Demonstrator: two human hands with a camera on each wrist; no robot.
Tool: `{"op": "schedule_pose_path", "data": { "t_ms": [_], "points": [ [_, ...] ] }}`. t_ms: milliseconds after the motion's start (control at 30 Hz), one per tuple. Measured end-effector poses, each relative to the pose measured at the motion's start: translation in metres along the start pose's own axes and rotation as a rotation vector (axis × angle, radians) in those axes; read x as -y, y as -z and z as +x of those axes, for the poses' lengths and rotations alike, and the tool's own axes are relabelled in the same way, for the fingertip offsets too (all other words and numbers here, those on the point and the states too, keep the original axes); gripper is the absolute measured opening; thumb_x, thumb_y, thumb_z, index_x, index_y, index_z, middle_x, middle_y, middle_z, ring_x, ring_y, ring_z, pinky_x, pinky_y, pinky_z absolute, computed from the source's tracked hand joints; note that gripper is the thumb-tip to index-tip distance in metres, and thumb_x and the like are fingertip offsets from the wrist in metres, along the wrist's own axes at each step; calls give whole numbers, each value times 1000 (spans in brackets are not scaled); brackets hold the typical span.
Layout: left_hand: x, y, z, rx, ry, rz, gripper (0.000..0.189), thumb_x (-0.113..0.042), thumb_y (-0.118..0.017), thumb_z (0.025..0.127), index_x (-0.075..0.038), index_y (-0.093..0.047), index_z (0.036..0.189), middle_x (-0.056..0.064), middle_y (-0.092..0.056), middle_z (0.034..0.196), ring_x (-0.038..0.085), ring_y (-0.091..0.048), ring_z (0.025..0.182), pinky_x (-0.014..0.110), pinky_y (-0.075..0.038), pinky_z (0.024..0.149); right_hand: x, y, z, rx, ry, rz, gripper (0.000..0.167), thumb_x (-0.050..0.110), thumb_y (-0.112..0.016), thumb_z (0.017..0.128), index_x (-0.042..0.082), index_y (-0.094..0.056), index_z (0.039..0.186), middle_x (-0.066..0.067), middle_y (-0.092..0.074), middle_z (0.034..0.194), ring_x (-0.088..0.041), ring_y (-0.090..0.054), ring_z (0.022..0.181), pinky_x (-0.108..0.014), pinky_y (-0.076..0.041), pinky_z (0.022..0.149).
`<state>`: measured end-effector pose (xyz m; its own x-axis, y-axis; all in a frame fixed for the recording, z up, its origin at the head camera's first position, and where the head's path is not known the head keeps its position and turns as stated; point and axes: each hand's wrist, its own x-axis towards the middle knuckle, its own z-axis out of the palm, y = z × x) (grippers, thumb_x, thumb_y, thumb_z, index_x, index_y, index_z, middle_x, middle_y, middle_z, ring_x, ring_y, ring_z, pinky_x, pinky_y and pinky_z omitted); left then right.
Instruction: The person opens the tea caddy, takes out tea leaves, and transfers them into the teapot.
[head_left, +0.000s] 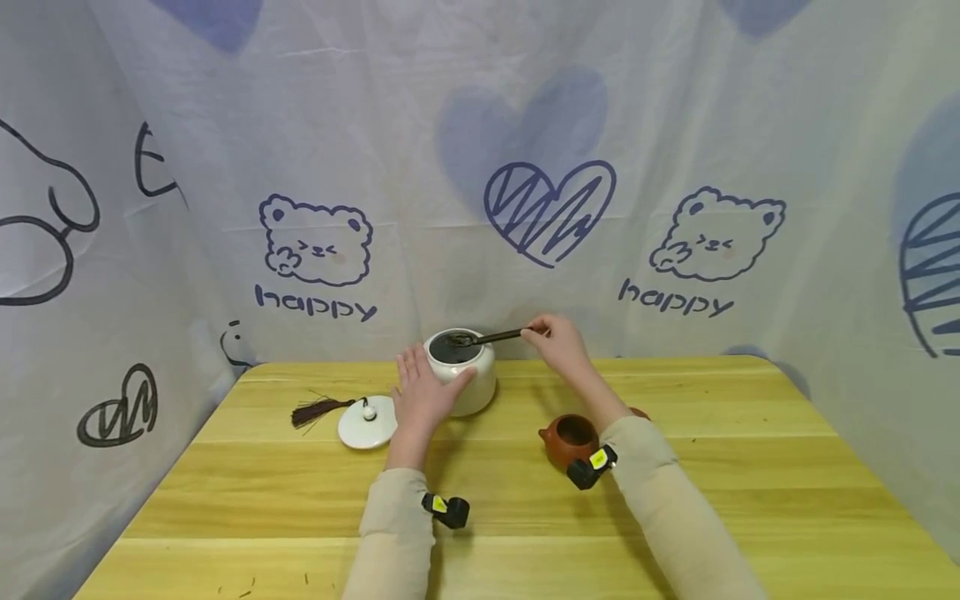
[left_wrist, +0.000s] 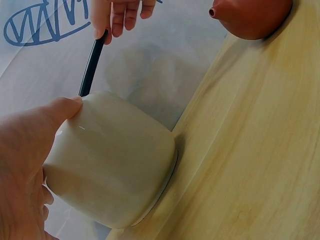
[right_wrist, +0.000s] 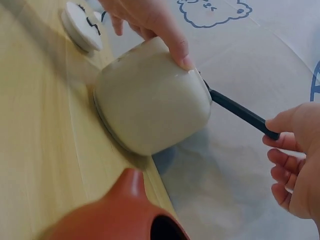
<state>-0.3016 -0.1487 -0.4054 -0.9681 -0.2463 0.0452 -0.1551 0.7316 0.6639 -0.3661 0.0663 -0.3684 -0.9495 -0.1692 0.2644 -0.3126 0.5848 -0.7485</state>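
The right hand [head_left: 561, 343] pinched the end of a dark spoon [head_left: 504, 336] between thumb and forefinger, the other fingers loosely bent beneath. The left hand [head_left: 426, 390] was wrapped round the left side of a white jar [head_left: 478, 393], its thumb at the near rim and its fingers round the far side. The spoon slanted in over the jar's right rim, its head inside the mouth; the inside looked dark, and what lay in it could not be told.

The jar stood near the far edge of the counter [head_left: 517, 533], with a printed cloth [head_left: 420, 150] hanging close behind, so there was little room at the back. To the left, just beside the left hand, the white lid [head_left: 360, 431] lay flat, knob up, its dark tassel [head_left: 313, 412] stretched away toward the left edge. A red-brown teapot [head_left: 561, 455] sat nearer the front, well apart from the jar, a strip of wood between them. Its top was uncovered, its inside in shadow, its spout toward the left; the right wrist hung over its right side. Beyond the right arm the wood ran wide to the right edge, with a few dark specks on it. More scraps [head_left: 245, 593] lay at the front left.
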Motion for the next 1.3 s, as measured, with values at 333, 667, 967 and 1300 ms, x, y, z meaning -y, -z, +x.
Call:
{"op": "schedule_pose_path", "data": {
  "t_ms": [333,667,967,1300],
  "points": [
    [0,0,0,-1,-6,-8,112,-71,-56,83,-6,-2,157,18,3,164,33,7,153,65,-6,119,-4,5,-7,-9,216,-296,27,29,-60,97,4,-68,104,-15,-61,109,-32,-51,106,-47,-45,94],
    [-1,2,-3,8,9,-6,113,-70,-56,83,-7,0,157,17,5,164,31,8,153,64,-6,120,-7,5,-14,-81,420,-531,23,29,-58,97,9,-68,101,-10,-61,102,-30,-53,96,-46,-46,85],
    [-1,2,-1,12,13,8,114,-72,-55,82,-7,0,157,17,5,164,31,8,153,63,-7,120,-8,5,-17,-129,458,-486,19,25,-59,97,9,-68,102,-9,-60,98,-28,-51,90,-43,-45,81],
    [0,1,-1,19,13,4,114,-73,-54,83,-8,2,157,17,6,164,32,8,153,63,-7,120,-8,8,-20,-152,446,-423,19,23,-60,97,7,-69,103,-11,-62,99,-29,-52,91,-44,-44,84]
  ]
}}
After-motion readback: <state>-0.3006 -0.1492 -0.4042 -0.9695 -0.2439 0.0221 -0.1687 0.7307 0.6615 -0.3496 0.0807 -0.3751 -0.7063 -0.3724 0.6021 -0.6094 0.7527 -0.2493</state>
